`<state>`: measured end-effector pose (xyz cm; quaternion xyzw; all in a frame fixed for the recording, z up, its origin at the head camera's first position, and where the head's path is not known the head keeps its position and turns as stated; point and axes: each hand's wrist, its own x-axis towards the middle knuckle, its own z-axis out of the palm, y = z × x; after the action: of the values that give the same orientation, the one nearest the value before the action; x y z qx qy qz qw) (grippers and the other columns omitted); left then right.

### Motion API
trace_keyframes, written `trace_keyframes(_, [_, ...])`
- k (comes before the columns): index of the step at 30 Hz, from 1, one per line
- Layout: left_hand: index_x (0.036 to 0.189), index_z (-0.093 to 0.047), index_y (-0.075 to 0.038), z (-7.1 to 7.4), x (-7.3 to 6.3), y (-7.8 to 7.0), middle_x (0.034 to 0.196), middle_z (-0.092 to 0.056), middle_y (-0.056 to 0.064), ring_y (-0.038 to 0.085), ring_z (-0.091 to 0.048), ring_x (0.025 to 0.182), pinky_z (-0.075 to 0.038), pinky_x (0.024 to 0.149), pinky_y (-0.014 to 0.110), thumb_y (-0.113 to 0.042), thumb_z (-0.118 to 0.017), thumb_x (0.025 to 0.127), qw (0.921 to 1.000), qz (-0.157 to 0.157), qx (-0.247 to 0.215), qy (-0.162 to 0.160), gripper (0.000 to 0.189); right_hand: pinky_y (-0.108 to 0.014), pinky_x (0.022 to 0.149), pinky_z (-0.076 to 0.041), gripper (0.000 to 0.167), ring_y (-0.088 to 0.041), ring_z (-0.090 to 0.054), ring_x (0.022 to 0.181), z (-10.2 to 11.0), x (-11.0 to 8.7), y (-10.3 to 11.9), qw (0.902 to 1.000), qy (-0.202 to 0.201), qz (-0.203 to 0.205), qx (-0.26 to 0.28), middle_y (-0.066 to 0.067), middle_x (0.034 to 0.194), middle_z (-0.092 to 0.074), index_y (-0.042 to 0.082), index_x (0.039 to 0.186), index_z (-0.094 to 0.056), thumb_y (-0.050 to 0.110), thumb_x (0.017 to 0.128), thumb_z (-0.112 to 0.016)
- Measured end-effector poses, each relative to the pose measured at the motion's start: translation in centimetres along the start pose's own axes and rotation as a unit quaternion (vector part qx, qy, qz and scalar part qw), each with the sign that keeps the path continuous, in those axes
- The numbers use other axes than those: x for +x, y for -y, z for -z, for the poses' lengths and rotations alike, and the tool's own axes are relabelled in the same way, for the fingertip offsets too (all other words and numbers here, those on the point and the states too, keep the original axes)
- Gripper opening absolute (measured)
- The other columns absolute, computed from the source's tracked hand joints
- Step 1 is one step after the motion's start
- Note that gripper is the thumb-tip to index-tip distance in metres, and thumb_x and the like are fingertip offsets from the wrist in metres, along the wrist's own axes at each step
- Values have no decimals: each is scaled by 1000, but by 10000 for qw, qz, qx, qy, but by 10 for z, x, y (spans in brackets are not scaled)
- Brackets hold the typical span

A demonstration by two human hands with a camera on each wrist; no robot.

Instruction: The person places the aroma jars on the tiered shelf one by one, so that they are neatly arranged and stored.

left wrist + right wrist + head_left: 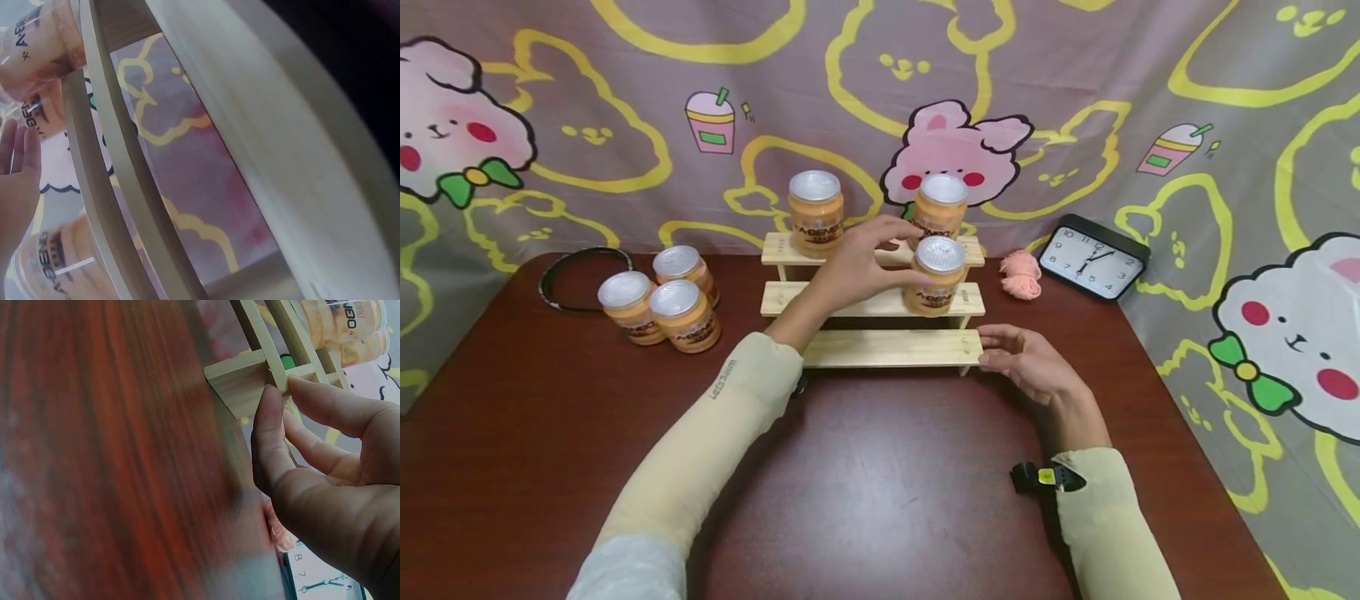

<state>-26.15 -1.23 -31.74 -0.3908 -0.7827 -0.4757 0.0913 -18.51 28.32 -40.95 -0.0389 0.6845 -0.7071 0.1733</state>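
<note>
Jar (934, 297) sits on the middle shelf (865, 303) of the wooden rack in the head view: orange inside, silvery lid, dark lettering. Left hand (867, 268) curves beside it, can't tell if actually clamped. Left wrist cam: clear smooth sides, probably stiff, slippery, fairly heavy; I'd grab mid-body. Right wrist cam: right hand (331, 465) pinches the bottom shelf's end.

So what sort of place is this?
Likely an indoor tabletop display corner: a glossy reddish-brown wood-grained table before a cartoon-printed pinkish-grey cloth backdrop, with a pale wooden three-tier rack bearing round orange silver-lidded jars.
</note>
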Motion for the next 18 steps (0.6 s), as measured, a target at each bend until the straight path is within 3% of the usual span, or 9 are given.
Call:
trace_keyframes(7, [127, -67, 3, 12, -15, 4, 127, -65, 13, 27, -60, 116, -51, 97, 30, -16, -90, 79, 9999, 71, 72, -43, 56, -25, 86, -55, 57, -12, -63, 97, -1, -1, 2, 10000, 7, -35, -15, -16, 125, -51, -19, 146, -29, -14, 96, -55])
trace_keyframes(14, [125, -68, 1, 23, -33, 6, 124, -67, 11, 25, -60, 117, -50, 99, 33, -17, -89, 80, 9991, 395, 123, -68, 53, -25, 87, -55, 57, -12, -63, 97, -1, -1, 2, 10000, 30, -37, -76, -17, 124, -51, -19, 146, -29, -13, 95, -56])
trace_keyframes(18, [122, -68, 3, 30, -41, 7, 122, -68, 14, 28, -62, 115, -51, 98, 36, -14, -90, 79, 9994, 311, 18, -174, 51, -25, 87, -55, 56, -13, -63, 97, -1, -2, 1, 9999, 23, -14, -132, -17, 123, -52, -19, 145, -30, -13, 96, -56])
